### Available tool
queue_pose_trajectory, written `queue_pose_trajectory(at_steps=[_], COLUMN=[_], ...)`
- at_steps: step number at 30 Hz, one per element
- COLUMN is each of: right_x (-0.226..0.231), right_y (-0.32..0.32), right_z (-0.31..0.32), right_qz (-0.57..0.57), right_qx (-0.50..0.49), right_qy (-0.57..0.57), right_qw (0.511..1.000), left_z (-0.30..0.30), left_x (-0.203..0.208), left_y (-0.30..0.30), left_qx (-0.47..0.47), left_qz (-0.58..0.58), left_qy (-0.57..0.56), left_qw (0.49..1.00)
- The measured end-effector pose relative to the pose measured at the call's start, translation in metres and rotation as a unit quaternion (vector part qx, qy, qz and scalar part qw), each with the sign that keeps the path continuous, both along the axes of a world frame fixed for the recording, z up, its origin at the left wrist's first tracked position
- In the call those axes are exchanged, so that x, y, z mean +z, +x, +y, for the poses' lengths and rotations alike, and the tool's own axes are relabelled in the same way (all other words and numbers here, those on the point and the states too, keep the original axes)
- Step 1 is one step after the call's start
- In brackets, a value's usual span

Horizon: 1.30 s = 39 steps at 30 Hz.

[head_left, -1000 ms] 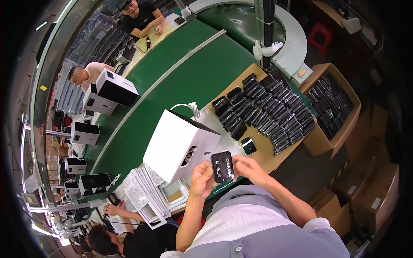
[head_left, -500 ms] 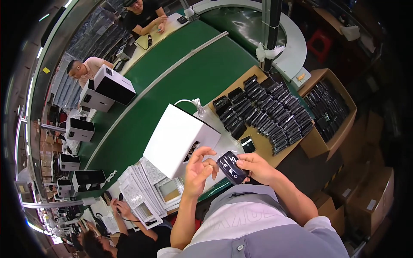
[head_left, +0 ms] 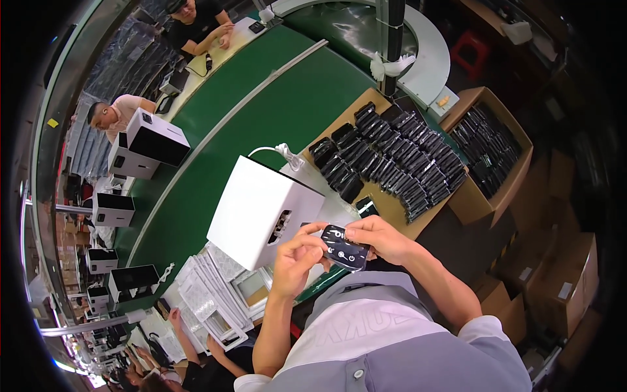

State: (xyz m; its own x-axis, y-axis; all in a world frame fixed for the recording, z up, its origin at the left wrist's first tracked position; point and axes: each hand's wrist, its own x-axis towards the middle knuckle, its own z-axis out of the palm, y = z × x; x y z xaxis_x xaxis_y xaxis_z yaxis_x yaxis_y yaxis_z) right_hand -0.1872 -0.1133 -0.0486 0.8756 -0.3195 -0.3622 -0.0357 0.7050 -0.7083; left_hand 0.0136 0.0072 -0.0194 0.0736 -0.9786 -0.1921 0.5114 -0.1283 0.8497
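Note:
A flat black remote control with white symbols, seemingly in clear wrap, is held just in front of my body. My right hand grips it from the right, thumb on its face. My left hand is closed at its left edge, fingers bent against it. Just beyond the hands stands a white boxy appliance with a recessed socket panel on its near side and a white cable behind. One more black remote lies near the cardboard's edge. Rows of wrapped black remotes cover the cardboard sheet.
A carton full of similar black pieces stands at the right. White frames are stacked at the left, beside a co-worker's hands. The curved green conveyor runs beyond, with white-and-black units along it; other people are across it.
My left hand has moved in from beside the remote control and now touches its left edge. The remote has turned to lie flatter. The whole view has shifted slightly.

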Motion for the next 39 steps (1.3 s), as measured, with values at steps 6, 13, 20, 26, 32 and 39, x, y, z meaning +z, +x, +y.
queue_pose_trajectory(at_steps=[6, 13, 20, 26, 32, 39], right_x=[-0.001, 0.006, 0.011, 0.010, 0.011, -0.003], right_y=[-0.005, -0.015, 0.000, 0.007, 0.003, 0.018], right_z=[0.003, 0.016, 0.036, 0.025, 0.028, 0.041], right_qz=[0.058, 0.026, 0.032, 0.000, -0.001, -0.039], right_qx=[-0.047, -0.249, -0.307, -0.326, -0.332, -0.390], right_qy=[-0.056, -0.373, -0.667, -0.687, -0.567, -0.198], right_qw=[0.996, 0.893, 0.678, 0.649, 0.754, 0.898], left_z=[0.003, 0.003, -0.008, -0.008, 0.001, -0.001], left_x=[-0.004, -0.005, -0.003, -0.001, -0.008, 0.004], left_y=[-0.012, -0.013, -0.023, -0.030, -0.029, -0.036], left_qx=[0.041, 0.173, 0.223, 0.249, 0.258, 0.231], left_qz=[0.012, -0.011, -0.041, -0.052, -0.138, -0.210], left_qy=[0.076, 0.062, 0.055, 0.025, 0.013, -0.005], left_qw=[0.996, 0.983, 0.972, 0.967, 0.956, 0.950])
